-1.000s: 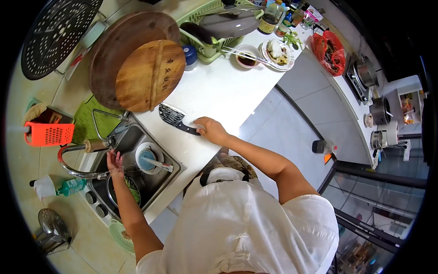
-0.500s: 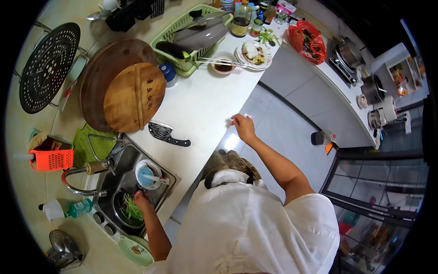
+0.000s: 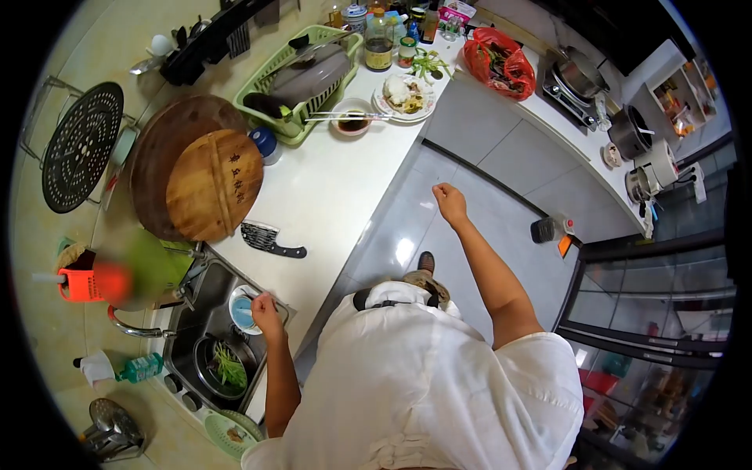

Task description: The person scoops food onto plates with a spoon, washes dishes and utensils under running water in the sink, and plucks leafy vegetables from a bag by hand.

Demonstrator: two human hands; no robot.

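Over the sink's near right edge is my left hand (image 3: 267, 315), fingers curled, beside a white bowl with a blue item (image 3: 242, 311); whether anything is inside the fingers is hidden. My right hand (image 3: 449, 202) is out over the floor, right of the counter, with its fingers curled and nothing visible in it. A black-handled cleaver (image 3: 272, 240) lies on the white counter (image 3: 313, 196). In the sink (image 3: 186, 316), a dark pan (image 3: 203, 368) holds green vegetables (image 3: 229, 366).
Round wooden boards (image 3: 215, 186) lean behind the cleaver. A green dish rack (image 3: 312, 99), a bowl of dark sauce (image 3: 350, 119) and a plate of food (image 3: 403, 98) stand farther along. A red bag (image 3: 499, 64) lies on the other counter. A bottle (image 3: 553, 229) stands on the floor.
My right hand has left the cleaver's handle and moved out over the floor. My left hand has gone from near the faucet, past the pan, to the sink's edge. The view has shifted.
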